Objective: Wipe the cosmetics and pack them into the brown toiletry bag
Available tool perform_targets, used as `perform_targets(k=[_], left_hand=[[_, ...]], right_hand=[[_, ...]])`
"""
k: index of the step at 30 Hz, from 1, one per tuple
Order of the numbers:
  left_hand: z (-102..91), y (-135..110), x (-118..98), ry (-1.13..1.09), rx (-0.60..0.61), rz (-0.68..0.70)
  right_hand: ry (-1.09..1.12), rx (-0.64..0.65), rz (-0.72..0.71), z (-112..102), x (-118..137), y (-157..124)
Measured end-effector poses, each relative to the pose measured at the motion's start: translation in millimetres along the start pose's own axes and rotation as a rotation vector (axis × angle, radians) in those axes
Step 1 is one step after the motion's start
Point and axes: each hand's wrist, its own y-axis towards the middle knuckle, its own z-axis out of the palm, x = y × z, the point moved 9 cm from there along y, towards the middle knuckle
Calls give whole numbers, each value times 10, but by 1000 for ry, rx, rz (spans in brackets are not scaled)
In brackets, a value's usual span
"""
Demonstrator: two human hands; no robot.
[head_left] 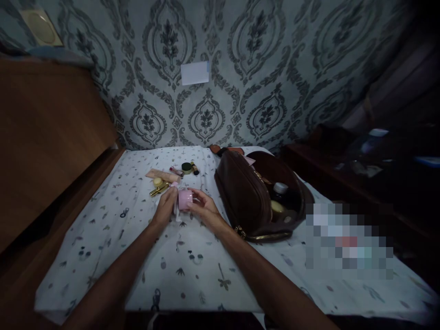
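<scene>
A small pink jar (185,200) is between my hands above the patterned cloth. My right hand (205,207) grips it from the right, fingers curled round its side. My left hand (166,207) is closed on a thin white wipe or tissue (177,211), pressed against the jar's left side. Just beyond my left hand lie a gold tube (159,189), a small yellow-lidded jar (157,182) and a long beige tube (162,175). Farther back are a dark green round jar (186,168), a black-and-gold tube (195,168) and a slim reddish tube (176,171).
A brown bag (240,192) stands open on the right, with a grey-capped bottle (280,188) and a yellowish item inside. The white printed cloth (113,256) covers the table. A wooden cabinet (51,137) borders the left; a patterned wall (206,41) stands behind. One area at right is pixelated.
</scene>
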Motion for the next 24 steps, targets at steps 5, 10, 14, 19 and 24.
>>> perform_targets(k=[5, 10, 14, 19, 24], left_hand=[[148, -82, 120, -141, 75, -187], [337, -177, 92, -271, 223, -310], [322, -201, 155, -278, 211, -384], [274, -198, 240, -223, 183, -423], [221, -175, 259, -123, 164, -426]], right_hand=[[-233, -35, -125, -84, 159, 9], [-409, -23, -232, -67, 297, -9], [-483, -23, -311, -37, 365, -18], [-586, -52, -426, -1, 469, -75], [-708, -105, -522, 14, 548, -136]])
